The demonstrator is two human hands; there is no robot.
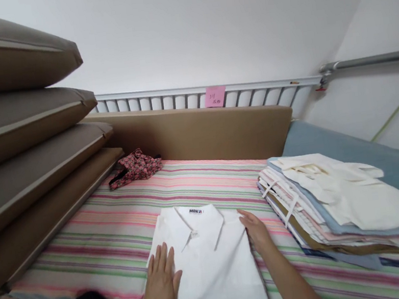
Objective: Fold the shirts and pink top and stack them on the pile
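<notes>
A white collared shirt (207, 257), folded with its front up, lies on the striped cloth (94, 223). Its collar points away from me, and a dark "MOK" label shows at the neck. My left hand (160, 281) rests flat on the shirt's left side, fingers stretched out. At the right shoulder, the fingers of my right hand (253, 228) grip the edge of the shirt; the thumb is hidden. A diagonal crease runs down the front from that side. The shirt's lower end is cut off by the frame.
Folded garments (325, 201) are stacked at the right on a blue surface. Several brown cushions (31, 113) pile up at the left. A patterned pink cloth (137, 167) lies near a brown board (197, 132), with a radiator (140, 101) and pink note (215, 96) behind.
</notes>
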